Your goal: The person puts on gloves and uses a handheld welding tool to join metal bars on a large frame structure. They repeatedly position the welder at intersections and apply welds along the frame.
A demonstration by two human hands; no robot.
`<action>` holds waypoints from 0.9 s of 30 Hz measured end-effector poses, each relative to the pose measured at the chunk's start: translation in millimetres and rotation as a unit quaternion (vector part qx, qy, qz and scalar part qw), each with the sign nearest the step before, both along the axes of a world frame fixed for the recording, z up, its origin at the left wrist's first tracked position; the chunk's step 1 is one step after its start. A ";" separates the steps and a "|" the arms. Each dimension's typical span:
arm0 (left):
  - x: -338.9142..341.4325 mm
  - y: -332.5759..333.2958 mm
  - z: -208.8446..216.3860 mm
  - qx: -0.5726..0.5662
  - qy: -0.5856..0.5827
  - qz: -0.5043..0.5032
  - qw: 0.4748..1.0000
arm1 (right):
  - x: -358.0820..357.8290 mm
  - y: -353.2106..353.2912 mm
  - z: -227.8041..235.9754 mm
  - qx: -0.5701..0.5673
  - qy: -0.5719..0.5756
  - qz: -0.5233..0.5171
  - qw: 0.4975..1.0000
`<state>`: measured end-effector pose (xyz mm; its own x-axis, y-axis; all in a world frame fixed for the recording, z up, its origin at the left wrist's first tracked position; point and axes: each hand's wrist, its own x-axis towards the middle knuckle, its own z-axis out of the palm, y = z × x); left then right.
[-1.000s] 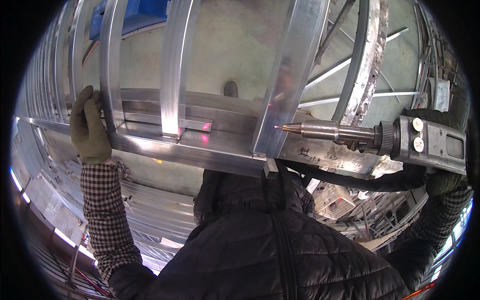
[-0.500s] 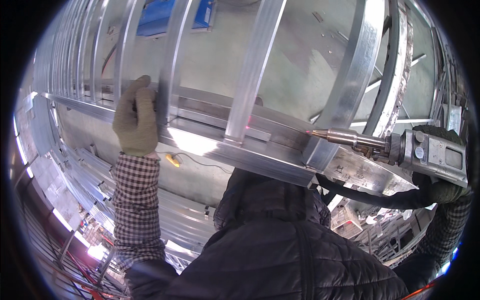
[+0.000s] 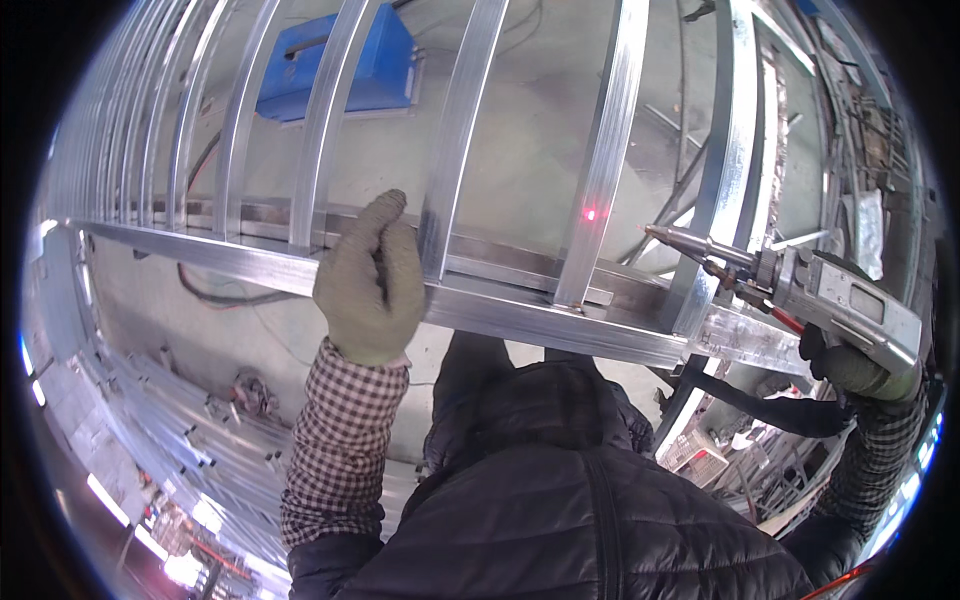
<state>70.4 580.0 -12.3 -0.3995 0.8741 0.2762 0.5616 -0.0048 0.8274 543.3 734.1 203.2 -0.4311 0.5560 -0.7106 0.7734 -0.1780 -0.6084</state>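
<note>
My left hand (image 3: 370,285), in an olive glove, lies over the lower rail (image 3: 520,315) of a shiny metal frame, just left of an upright (image 3: 458,150). Its visible fingers are stretched out with a small gap between them; I see nothing held in it. At the right, my gloved right hand (image 3: 868,372) is closed around a silver laser welding gun (image 3: 845,300). The gun's narrow nozzle points left, apart from the metal. A red light dot (image 3: 590,214) shows on the upright (image 3: 612,120) left of the nozzle.
Several parallel uprights fill the frame's left part. Beyond them, a blue box (image 3: 380,70) stands on the grey floor. Metal profiles are stacked at lower left (image 3: 190,410). A dark hose (image 3: 770,405) runs near my right hand. A pale crate (image 3: 695,460) is at lower right.
The view has shifted along the frame. The nozzle has moved off the corner joint, and the red dot is now higher on an upright. My left hand stays beside the same upright.
</note>
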 end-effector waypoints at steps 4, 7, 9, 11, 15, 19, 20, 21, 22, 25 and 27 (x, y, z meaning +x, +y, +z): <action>-4.7 0.8 14.9 -0.045 -0.044 -0.045 0.997 | -73.5 -34.4 22.7 0.088 -0.087 -0.020 0.992; -18.1 5.5 34.4 -0.100 -0.119 -0.086 0.984 | -108.3 -49.8 33.4 0.080 -0.047 -0.118 0.989; -30.1 9.2 48.0 -0.179 -0.206 -0.121 0.954 | -122.0 -58.4 38.1 0.111 -0.092 -0.163 0.976; -39.8 22.7 51.1 -0.250 -0.235 -0.149 0.928 | -129.0 -63.6 43.1 0.128 -0.096 -0.197 0.967; -48.9 52.6 39.3 -0.341 -0.271 -0.180 0.882 | -130.2 -59.1 34.4 0.088 -0.009 -0.250 0.964; -55.0 67.3 26.9 -0.428 -0.265 -0.245 0.829 | -122.3 -41.6 9.4 0.065 0.005 -0.241 0.968; -56.9 69.7 25.5 -0.445 -0.260 -0.260 0.816 | -120.2 -36.7 1.8 0.083 0.008 -0.231 0.969; -57.7 71.5 24.9 -0.465 -0.256 -0.274 0.802 | -118.3 -31.8 -6.2 0.101 0.011 -0.221 0.970; -57.4 72.4 25.4 -0.461 -0.266 -0.274 0.801 | -116.2 -25.1 -14.9 0.100 0.051 -0.235 0.965; -54.2 77.7 31.9 -0.476 -0.277 -0.265 0.791 | -108.4 -0.2 -45.1 0.114 0.093 -0.207 0.967; -52.0 83.1 38.3 -0.515 -0.262 -0.259 0.774 | -101.9 13.9 -61.4 0.105 0.101 -0.204 0.968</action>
